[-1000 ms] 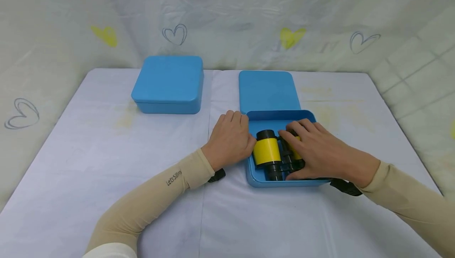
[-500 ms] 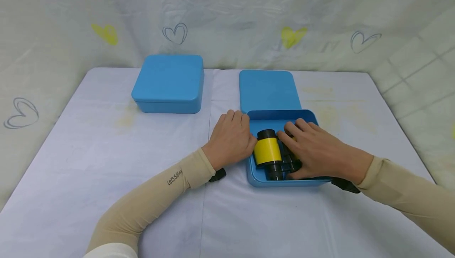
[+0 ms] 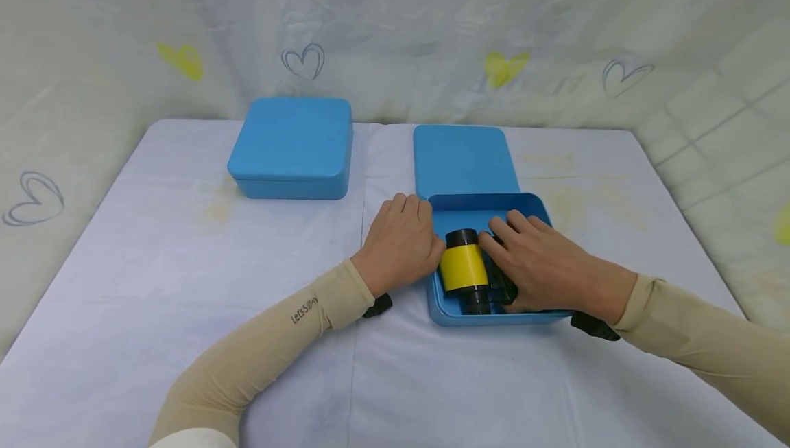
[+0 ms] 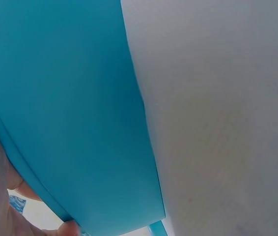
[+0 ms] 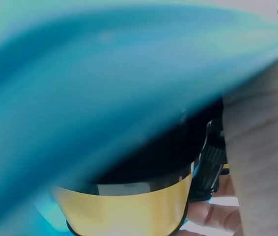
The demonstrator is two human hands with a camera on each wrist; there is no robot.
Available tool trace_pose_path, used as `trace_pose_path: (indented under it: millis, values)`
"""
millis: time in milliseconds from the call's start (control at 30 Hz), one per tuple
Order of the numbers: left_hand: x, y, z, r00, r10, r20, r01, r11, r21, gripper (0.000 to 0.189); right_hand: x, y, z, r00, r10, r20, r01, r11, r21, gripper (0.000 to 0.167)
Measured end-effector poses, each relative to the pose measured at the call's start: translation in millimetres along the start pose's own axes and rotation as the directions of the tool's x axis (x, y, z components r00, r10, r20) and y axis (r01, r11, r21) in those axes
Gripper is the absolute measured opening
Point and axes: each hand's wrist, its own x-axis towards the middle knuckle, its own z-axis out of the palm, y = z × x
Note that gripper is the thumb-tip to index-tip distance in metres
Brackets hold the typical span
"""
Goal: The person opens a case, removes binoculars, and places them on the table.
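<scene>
A pair of yellow and black binoculars (image 3: 464, 267) lies inside an uncovered blue box (image 3: 500, 320), right of centre in the head view. My right hand (image 3: 543, 263) reaches into the box and grips the right barrel, hiding most of it. In the right wrist view, fingers (image 5: 212, 215) show beyond the yellow barrel (image 5: 129, 211), with the blurred box wall (image 5: 104, 98) in front. My left hand (image 3: 401, 242) holds the box's left rim with curled fingers. From the left wrist, the blue side wall (image 4: 80, 123) fills much of the view, with fingertips at its edge.
A flat blue lid (image 3: 465, 160) lies on the white-covered table (image 3: 278, 372) just behind the uncovered box. Another blue box (image 3: 293, 143), with its lid on, stands at the back left. A pale cloth backdrop (image 3: 395, 36) with hearts rises behind the table.
My right hand has shifted slightly left and further over the binoculars, so the right barrel's yellow is now hidden. The left hand stays at the rim.
</scene>
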Motion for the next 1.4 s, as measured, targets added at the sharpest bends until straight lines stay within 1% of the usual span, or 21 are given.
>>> trace_pose_path:
  millis: [100, 333, 467, 667, 767, 867, 1167, 1400]
  values:
    - [-1.9, 0.6, 1.7, 1.0, 0.004, -0.008, -0.004, 1.0, 0.0, 0.022, -1.2, -1, -1, 1.0, -0.006, -0.007, 0.006, 1.0, -0.001, 0.109]
    - [-6.1, -0.4, 2.2, 1.0, 0.0, 0.003, 0.0, 1.0, -0.01, 0.022, 0.5, -1, -7, 1.0, -0.011, -0.018, 0.01, 1.0, -0.011, 0.109]
    - [-5.1, -1.1, 2.3, 1.0, 0.0, -0.004, 0.0, 1.0, -0.012, 0.021, 0.3, 1, -12, 1.0, -0.002, -0.018, 0.002, 1.0, -0.018, 0.107]
    - [-3.1, -0.5, 1.9, 1.0, 0.002, 0.004, -0.002, 1.0, -0.024, 0.021, -1.9, 4, -19, 1.0, 0.017, -0.007, -0.017, 1.0, -0.018, 0.106]
    - [-3.1, -0.5, 0.7, 1.0, 0.012, -0.008, -0.012, 1.0, -0.013, 0.021, -3.4, 6, -23, 0.999, 0.035, -0.001, -0.035, 0.999, -0.019, 0.104]
    - [-3.6, -0.8, -0.3, 1.0, 0.02, -0.023, -0.02, 1.0, -0.006, 0.021, -4.8, 7, -27, 0.999, 0.043, -0.002, -0.043, 0.999, -0.03, 0.105]
    - [-3.7, -0.8, -1.6, 0.999, 0.023, -0.039, -0.024, 1.0, -0.019, 0.022, -7.3, 9, -35, 0.999, 0.051, 0.002, -0.05, 0.997, -0.066, 0.111]
    - [-4.2, -0.4, -2.4, 1.0, 0.015, -0.019, -0.015, 1.0, -0.024, 0.023, -8.6, 10, -39, 0.999, 0.054, -0.004, -0.054, 0.996, -0.074, 0.112]
